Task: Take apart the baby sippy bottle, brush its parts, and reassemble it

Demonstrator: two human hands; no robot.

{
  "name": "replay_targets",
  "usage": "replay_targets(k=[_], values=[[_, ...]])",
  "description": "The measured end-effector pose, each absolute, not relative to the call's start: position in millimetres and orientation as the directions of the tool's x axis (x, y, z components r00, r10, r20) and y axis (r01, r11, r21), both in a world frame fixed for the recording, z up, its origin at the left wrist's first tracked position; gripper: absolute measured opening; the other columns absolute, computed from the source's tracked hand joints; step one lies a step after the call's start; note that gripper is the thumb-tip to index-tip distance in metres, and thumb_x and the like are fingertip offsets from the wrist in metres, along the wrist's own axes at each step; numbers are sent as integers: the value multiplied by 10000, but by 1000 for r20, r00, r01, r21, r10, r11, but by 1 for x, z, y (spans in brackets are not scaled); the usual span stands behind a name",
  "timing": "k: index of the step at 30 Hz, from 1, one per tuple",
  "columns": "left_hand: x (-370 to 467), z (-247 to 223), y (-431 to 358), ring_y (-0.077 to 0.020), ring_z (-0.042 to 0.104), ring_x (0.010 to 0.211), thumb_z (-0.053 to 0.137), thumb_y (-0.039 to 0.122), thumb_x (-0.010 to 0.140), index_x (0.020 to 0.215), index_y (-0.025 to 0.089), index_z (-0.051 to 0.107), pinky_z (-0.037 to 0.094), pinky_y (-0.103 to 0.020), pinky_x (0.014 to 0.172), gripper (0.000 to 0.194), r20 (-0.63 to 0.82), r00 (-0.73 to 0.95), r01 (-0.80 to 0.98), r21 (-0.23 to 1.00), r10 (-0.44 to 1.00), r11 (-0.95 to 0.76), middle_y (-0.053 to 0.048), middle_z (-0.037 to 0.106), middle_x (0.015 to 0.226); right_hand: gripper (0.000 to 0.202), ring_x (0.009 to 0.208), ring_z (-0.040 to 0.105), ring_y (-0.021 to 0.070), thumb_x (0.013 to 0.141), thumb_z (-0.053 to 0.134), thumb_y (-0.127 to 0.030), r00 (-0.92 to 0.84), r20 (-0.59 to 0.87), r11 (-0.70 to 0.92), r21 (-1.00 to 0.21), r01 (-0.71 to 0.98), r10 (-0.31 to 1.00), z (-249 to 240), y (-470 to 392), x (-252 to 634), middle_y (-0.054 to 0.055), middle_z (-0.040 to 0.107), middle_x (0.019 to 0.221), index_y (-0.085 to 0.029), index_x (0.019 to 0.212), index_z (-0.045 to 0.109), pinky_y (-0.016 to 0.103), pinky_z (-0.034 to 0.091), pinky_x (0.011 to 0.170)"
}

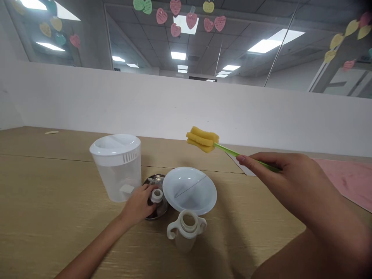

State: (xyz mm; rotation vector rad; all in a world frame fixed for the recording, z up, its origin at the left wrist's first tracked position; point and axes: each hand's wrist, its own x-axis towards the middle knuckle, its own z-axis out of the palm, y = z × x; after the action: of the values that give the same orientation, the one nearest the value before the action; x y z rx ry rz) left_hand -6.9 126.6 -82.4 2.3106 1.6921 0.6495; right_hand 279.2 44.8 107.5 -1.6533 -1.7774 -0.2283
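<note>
My right hand [290, 178] is closed on the green handle of a bottle brush [203, 138], whose yellow sponge head is up in the air and points left. Over a round metal dish [161, 213], my left hand [141, 205] has its thumb and fingers around a small white bottle collar [157, 195] with a hole in its top. Some clear part lies behind it in the dish. A baby bottle [186, 232] with two side handles stands upright and uncapped in front. Beside the dish is a white bowl [190, 192].
Left of the dish stands a translucent bucket [116, 170] with a white lid. A pink cloth or mat [345, 180] lies on the right. A white wall [145, 104] with windows above closes off the table's back.
</note>
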Motion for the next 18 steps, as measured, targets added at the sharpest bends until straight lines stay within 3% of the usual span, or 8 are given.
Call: replay_targets(k=[4, 7, 10, 12, 15, 18], values=[[-5, -88, 125, -310, 535, 1006, 543, 128, 649, 1177, 101, 512, 418, -425, 872, 530, 249, 251, 901, 294, 935, -320, -147, 597, 1072, 428, 497, 438, 129, 818, 489, -553, 44, 560, 154, -302, 941, 828, 108, 44, 278, -1, 479, 520, -191, 665, 657, 231, 296, 441], [-1, -82, 120, -304, 547, 978, 485, 129, 719, 1174, 102, 494, 420, -437, 849, 455, 471, 196, 886, 291, 860, -361, -146, 606, 1055, 440, 503, 450, 133, 824, 480, -560, 35, 564, 162, -295, 942, 825, 108, 44, 277, 1, 494, 529, -189, 666, 655, 234, 309, 446], [8, -74, 106, -256, 552, 934, 428, 194, 837, 1150, 164, 483, 430, -391, 813, 320, 743, 166, 769, 314, 648, -557, -106, 595, 1033, 452, 523, 472, 142, 827, 471, -573, 37, 572, 164, -296, 941, 819, 109, 43, 276, 6, 520, 548, -193, 667, 655, 236, 326, 452], [17, -74, 93, -246, 536, 958, 439, 228, 859, 1186, 178, 450, 429, -369, 824, 332, 820, 191, 685, 282, 540, -671, -105, 571, 1060, 456, 540, 486, 148, 824, 468, -588, 31, 571, 172, -299, 939, 820, 109, 42, 275, 8, 538, 565, -200, 680, 660, 236, 336, 458], [36, -85, 72, -249, 525, 992, 503, 258, 836, 1283, 190, 366, 441, -360, 851, 472, 785, 320, 559, 296, 531, -775, -113, 536, 1115, 457, 548, 498, 150, 822, 464, -600, 8, 563, 196, -301, 933, 827, 109, 42, 274, 9, 557, 581, -209, 708, 670, 235, 345, 462], [55, -103, 58, -240, 527, 1016, 540, 280, 820, 1348, 211, 244, 469, -350, 847, 609, 693, 335, 411, 502, 639, -761, -125, 475, 1201, 429, 554, 513, 156, 828, 475, -573, 16, 577, 192, -297, 935, 817, 107, 43, 273, 16, 574, 597, -209, 725, 678, 236, 347, 465]])
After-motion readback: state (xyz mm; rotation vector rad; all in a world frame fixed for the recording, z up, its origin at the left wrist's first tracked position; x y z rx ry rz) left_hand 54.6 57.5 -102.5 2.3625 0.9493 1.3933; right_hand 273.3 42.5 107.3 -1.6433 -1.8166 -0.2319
